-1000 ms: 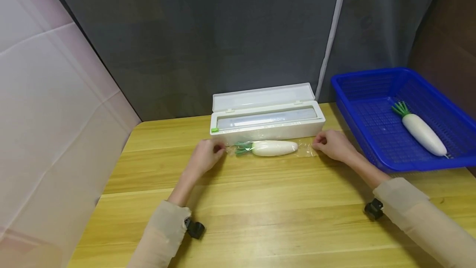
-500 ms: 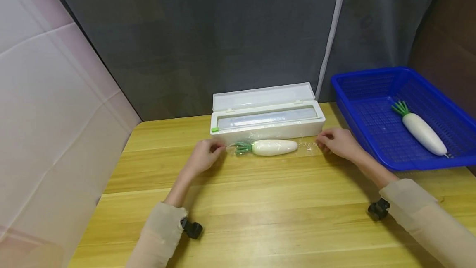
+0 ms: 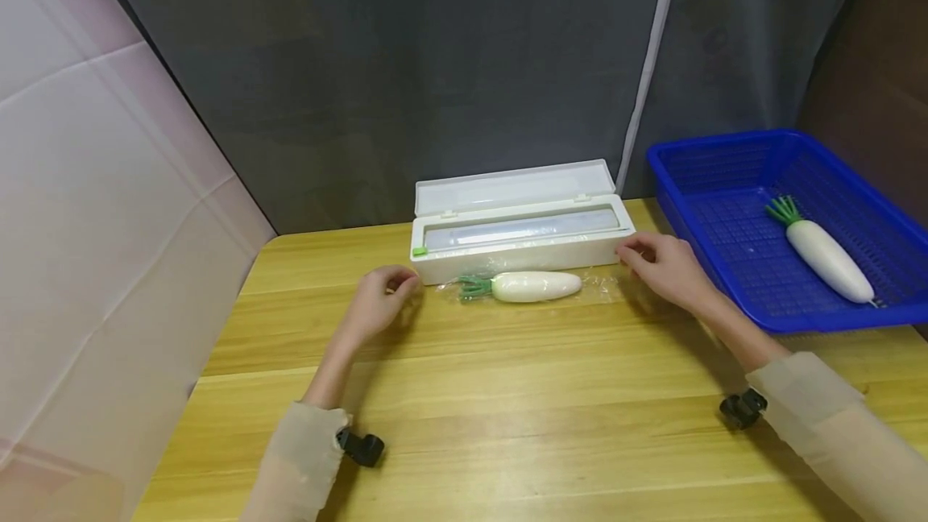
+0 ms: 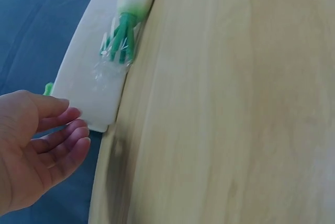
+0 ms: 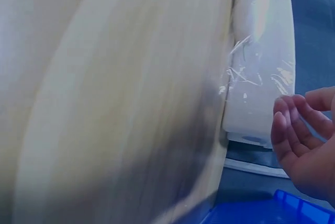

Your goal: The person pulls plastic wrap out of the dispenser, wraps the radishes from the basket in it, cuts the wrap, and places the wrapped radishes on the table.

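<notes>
A white radish with green tops (image 3: 536, 286) lies on the table along the front of a white cling film box (image 3: 522, 244). Clear cling film (image 3: 598, 288) is wrapped around it, with crinkled ends sticking out past both tips. My left hand (image 3: 380, 300) is off the leafy end, fingers loosely bent and holding nothing; the left wrist view shows a gap between the fingertips (image 4: 78, 124) and the film. By the box's right front corner is my right hand (image 3: 663, 264). Its fingers are relaxed near the film's right end, and the thumb stands apart from them.
The box's lid (image 3: 515, 188) is raised, with a film roll (image 3: 522, 232) inside and a green slider (image 3: 419, 251) at its left. At the right, a blue basket (image 3: 696, 252) holds another white radish (image 3: 830, 262). A dark cloth (image 3: 362, 87) hangs behind the table.
Both hands let go of the film ends. The left hand has drawn back to the left, and the right has shifted slightly right and up. The wrapped radish has hardly moved.
</notes>
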Demonstrator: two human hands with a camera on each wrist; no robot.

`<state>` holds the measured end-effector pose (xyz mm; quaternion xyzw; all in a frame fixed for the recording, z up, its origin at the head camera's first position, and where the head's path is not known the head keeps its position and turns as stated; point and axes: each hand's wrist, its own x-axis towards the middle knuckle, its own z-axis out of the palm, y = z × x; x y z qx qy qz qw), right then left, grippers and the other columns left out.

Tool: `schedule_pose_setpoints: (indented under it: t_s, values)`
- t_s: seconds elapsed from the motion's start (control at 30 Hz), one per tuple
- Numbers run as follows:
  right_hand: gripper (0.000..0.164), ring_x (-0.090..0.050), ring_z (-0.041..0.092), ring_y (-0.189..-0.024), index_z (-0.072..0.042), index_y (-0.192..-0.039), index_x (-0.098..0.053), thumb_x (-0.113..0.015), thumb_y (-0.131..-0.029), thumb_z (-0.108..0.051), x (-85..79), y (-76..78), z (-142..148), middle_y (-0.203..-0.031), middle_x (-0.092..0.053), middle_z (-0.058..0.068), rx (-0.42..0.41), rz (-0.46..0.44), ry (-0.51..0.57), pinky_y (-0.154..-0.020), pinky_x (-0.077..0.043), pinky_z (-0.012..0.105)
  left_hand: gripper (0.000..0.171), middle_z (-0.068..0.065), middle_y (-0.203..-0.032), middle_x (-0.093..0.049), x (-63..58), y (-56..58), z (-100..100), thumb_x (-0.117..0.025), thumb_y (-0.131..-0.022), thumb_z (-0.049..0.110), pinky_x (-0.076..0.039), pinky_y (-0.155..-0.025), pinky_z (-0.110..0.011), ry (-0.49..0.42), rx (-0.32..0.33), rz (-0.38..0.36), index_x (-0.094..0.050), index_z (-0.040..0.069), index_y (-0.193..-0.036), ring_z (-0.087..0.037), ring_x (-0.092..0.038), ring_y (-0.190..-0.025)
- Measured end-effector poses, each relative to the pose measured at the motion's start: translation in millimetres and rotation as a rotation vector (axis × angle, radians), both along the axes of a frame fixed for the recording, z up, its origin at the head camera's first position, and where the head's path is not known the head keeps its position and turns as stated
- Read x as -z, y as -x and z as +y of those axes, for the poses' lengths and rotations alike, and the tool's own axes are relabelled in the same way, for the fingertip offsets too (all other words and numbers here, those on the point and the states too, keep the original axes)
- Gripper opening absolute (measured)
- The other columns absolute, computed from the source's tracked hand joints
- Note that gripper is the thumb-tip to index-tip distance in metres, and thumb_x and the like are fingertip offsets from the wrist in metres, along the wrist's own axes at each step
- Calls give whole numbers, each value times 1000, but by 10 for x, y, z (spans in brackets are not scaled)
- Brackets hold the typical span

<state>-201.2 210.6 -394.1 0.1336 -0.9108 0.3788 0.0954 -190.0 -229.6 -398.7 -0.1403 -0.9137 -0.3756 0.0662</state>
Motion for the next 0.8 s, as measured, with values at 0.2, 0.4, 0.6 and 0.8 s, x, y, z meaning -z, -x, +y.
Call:
schedule_pose_setpoints:
  t_s: [0.2, 0.4, 0.6, 0.8]
  values:
    - [20, -61, 12, -68, -4, -103, -73, -62, -101, -21, -54, 34, -66, -83, -70, 13, -5, 56, 56, -59, -43, 22, 18, -18, -97, -71, -51, -27, -117, -62, -100, 8, -52, -83, -45, -6, -57, 7, -71, -6, -105, -29, -65, -88]
    - [17, -61, 16, -66, -3, -103, -72, -62, -101, -17, -130, 75, -140, -83, -70, 13, -21, 124, 113, -57, -42, 20, 20, -21, -104, -67, -74, -18, -179, -60, -101, 9, -51, -84, -46, -30, -101, 32, -68, -7, -111, -34, -63, -95]
    - [16, -57, 14, -68, -3, -104, -72, -63, -100, -15, -225, 123, -262, -83, -69, 9, -44, 211, 117, -59, -41, 18, 28, -22, -116, -60, -97, 22, -195, -61, -101, 12, -52, -84, -47, -63, -132, 58, -63, -6, -122, -35, -60, -102]
    - [15, -56, 18, -71, 1, -104, -72, -63, -99, -10, -263, 190, -415, -86, -69, 8, -133, 255, 101, -64, -43, 21, 40, -24, -128, -53, -123, 82, -154, -65, -100, 20, -52, -89, -52, -66, -83, 73, -58, -6, -130, -39, -56, -110]
